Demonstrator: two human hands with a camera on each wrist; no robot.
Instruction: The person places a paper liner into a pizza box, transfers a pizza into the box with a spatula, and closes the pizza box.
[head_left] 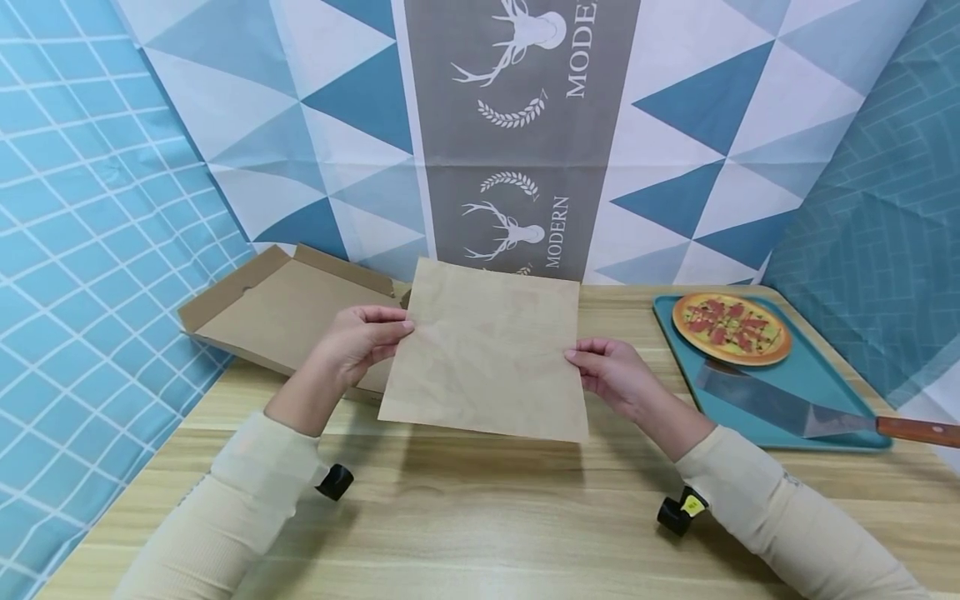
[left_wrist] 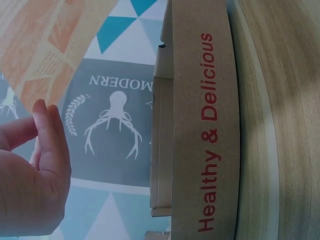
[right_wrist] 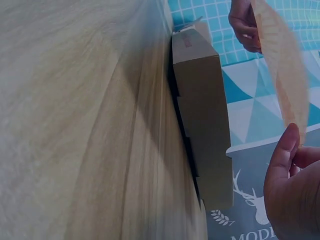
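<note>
A square sheet of brown paper [head_left: 487, 354] is stretched between both hands above the table, and its underside carries orange-brown print in the left wrist view. My left hand [head_left: 367, 343] pinches its left edge between thumb and fingers. At the right edge, my right hand [head_left: 611, 375] pinches it the same way. Behind the paper and to the left lies an open cardboard pizza box [head_left: 292, 308], partly hidden by the paper and the left hand. Red lettering reading "Healthy & Delicious" runs along the box side [left_wrist: 205, 120].
On the right, a teal tray [head_left: 780, 425] bears a pizza [head_left: 731, 327] and a metal spatula [head_left: 772, 404] whose wooden handle [head_left: 918, 430] sticks out past the tray's edge. The wood-grain table [head_left: 480, 517] meets patterned wall sheets [head_left: 360, 158] at the back and sides.
</note>
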